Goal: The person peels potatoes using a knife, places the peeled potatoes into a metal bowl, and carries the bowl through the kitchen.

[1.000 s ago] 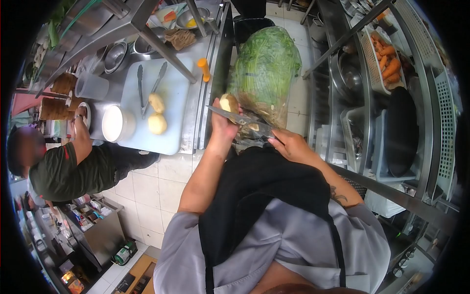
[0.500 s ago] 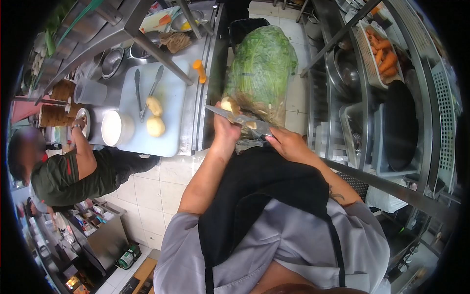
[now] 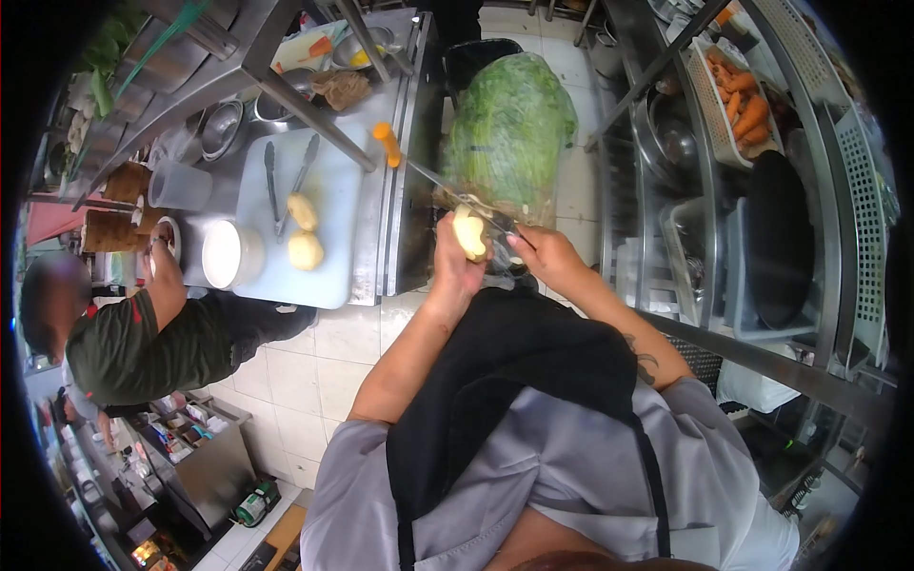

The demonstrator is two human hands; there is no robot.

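Observation:
My left hand [image 3: 458, 274] is closed around a potato [image 3: 469, 235], pale and mostly peeled, in front of my apron. In my right hand [image 3: 550, 255] is a long knife [image 3: 433, 178], its blade pointing up and left just beyond the potato. Some brown peel shows by the blade. To the left, two more pale potatoes [image 3: 304, 249] lie on a white cutting board [image 3: 333, 195] beside metal tongs [image 3: 273, 186]. A white tub [image 3: 227, 255] stands at the board's near left edge.
A large plastic bag of leafy greens [image 3: 509, 128] lies ahead. An orange-handled tool [image 3: 387, 145] is at the counter edge. Steel shelving [image 3: 609, 190] with a basket of carrots [image 3: 745, 114] rises on the right. Another person [image 3: 124, 333] stands at the left counter.
My left hand has turned the potato so its pale side faces up and shifted slightly right. The knife has tilted, its tip now higher and beyond the potato.

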